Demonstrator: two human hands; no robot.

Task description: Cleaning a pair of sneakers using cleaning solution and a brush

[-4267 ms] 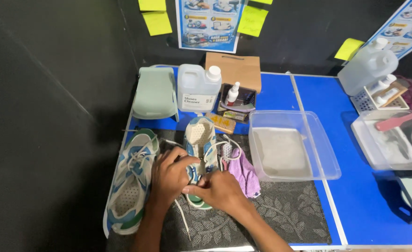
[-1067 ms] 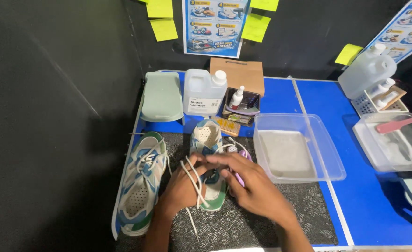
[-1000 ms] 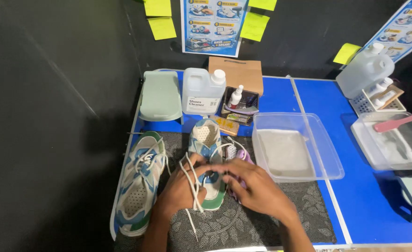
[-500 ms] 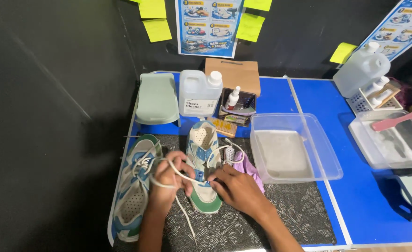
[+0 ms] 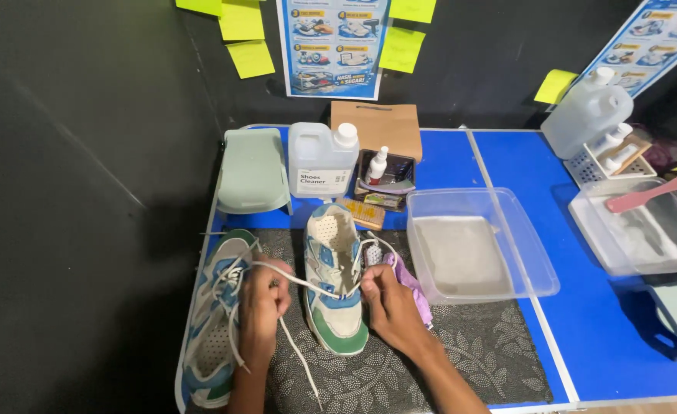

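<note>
A white, blue and green sneaker (image 5: 334, 284) stands toe toward me on a patterned grey mat (image 5: 476, 345). My left hand (image 5: 261, 303) is closed on its white shoelace (image 5: 300, 281), which runs taut from the eyelets to my fist, with the loose end trailing down over the mat. My right hand (image 5: 388, 303) rests against the shoe's right side and steadies it. The matching second sneaker (image 5: 215, 314) lies at the mat's left edge with its laces in.
A pink cloth (image 5: 409, 277) lies by my right hand. A clear plastic tub (image 5: 480, 241) sits to the right. Behind the shoes stand a white cleaner jug (image 5: 321, 161), a green holder (image 5: 252, 172) and a small box of bottles (image 5: 384, 175). More trays (image 5: 645, 222) are at the far right on the blue table (image 5: 607, 330).
My left hand has pulled the lace out to the left, away from the shoe, so the lace is now stretched. My right hand has shifted to the shoe's right side.
</note>
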